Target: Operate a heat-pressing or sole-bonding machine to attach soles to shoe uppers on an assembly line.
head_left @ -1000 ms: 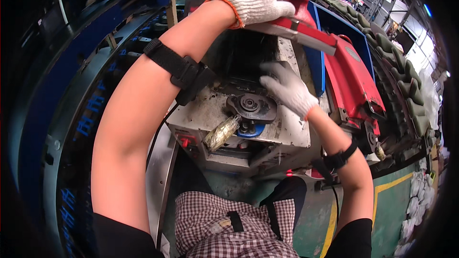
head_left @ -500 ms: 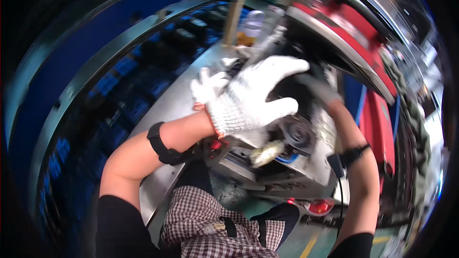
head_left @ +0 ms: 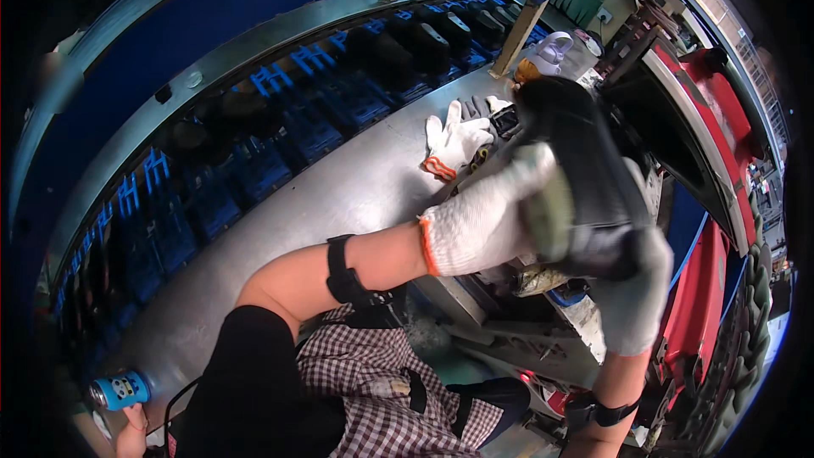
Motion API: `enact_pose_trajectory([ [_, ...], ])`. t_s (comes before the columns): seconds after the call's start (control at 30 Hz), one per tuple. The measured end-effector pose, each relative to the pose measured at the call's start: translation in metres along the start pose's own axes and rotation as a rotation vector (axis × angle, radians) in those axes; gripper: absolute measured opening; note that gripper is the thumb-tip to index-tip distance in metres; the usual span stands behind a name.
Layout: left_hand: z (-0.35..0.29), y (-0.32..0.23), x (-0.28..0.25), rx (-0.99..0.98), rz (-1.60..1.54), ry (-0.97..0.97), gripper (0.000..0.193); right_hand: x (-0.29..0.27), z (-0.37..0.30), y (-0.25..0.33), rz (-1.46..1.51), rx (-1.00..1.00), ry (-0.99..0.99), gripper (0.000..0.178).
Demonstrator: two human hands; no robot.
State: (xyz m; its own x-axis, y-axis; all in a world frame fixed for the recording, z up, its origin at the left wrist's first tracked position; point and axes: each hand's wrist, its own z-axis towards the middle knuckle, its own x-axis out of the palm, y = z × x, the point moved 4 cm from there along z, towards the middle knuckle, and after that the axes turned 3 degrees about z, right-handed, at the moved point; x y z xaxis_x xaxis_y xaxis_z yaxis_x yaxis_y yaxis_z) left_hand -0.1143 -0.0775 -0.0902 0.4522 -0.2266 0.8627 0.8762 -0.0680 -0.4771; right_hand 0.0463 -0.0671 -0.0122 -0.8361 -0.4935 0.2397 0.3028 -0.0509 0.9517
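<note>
Both my hands wear white knit gloves and hold a black shoe (head_left: pixel 598 191), which is smeared by motion. My left hand (head_left: pixel 492 220) is closed on its pale, greenish underside, with the fingertips partly hidden. At the shoe's near right end, my right hand (head_left: pixel 632 301) wraps round it, blurred. The shoe is tilted and hangs above a metal workstation, covering much of it. Just under it shows a pale yellowish pad (head_left: pixel 541 280). A loose white glove (head_left: pixel 458 140) with an orange cuff lies on the metal table (head_left: pixel 339 174), beyond my left hand.
A conveyor rack (head_left: pixel 263 80) with blue holders and dark shoes runs along the left and far side. Red machine covers (head_left: pixel 691 288) stand close on the right. A lilac-and-orange container (head_left: pixel 547 55) stands at the back. Another person's hand (head_left: pixel 133 426) is near a blue can (head_left: pixel 120 390) at lower left.
My left hand was open and empty above the workstation, with my right hand reaching into the dark area behind. Now both hold the black shoe. The view has shifted, showing more table on the left.
</note>
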Motion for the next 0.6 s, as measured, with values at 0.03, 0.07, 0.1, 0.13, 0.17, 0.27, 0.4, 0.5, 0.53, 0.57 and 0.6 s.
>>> enact_pose_trajectory([
  [0.03,-0.007,-0.012,0.002,0.075,-0.027,-0.004,0.073,0.021,0.0,-0.006,-0.119,0.026,0.082,0.078],
  [0.07,-0.013,-0.022,0.006,0.136,-0.068,0.016,0.068,0.031,-0.001,-0.006,-0.26,0.042,0.144,0.082],
  [0.1,-0.013,-0.03,-0.002,0.129,-0.138,-0.031,0.056,0.027,0.001,-0.01,-0.367,0.03,0.19,0.088],
  [0.13,-0.018,-0.045,-0.019,0.158,-0.141,-0.139,0.053,0.034,0.002,-0.009,-0.506,0.06,0.237,0.087],
  [0.17,-0.019,-0.058,-0.029,0.197,-0.072,-0.151,0.051,0.033,-0.003,0.001,-0.63,0.0,0.258,0.082],
  [0.27,-0.005,-0.092,-0.067,0.215,0.164,-0.438,0.041,-0.003,-0.03,0.023,-0.775,-0.276,0.169,0.071],
  [0.4,0.028,-0.154,-0.21,0.308,0.407,-0.952,0.03,-0.074,-0.083,0.044,-0.694,-0.55,-0.305,0.063],
  [0.5,0.049,-0.202,-0.302,0.362,0.631,-1.104,0.024,-0.113,-0.127,0.045,-0.724,-0.468,-0.723,0.049],
  [0.53,0.057,-0.199,-0.29,0.395,0.728,-1.172,0.026,-0.119,-0.137,0.045,-0.763,-0.406,-0.912,0.048],
  [0.57,0.057,-0.222,-0.318,0.366,0.804,-1.173,0.031,-0.116,-0.135,0.046,-0.755,-0.401,-0.905,0.048],
  [0.6,0.055,-0.251,-0.354,0.341,0.882,-1.177,0.037,-0.108,-0.131,0.048,-0.742,-0.51,-0.744,0.044],
])
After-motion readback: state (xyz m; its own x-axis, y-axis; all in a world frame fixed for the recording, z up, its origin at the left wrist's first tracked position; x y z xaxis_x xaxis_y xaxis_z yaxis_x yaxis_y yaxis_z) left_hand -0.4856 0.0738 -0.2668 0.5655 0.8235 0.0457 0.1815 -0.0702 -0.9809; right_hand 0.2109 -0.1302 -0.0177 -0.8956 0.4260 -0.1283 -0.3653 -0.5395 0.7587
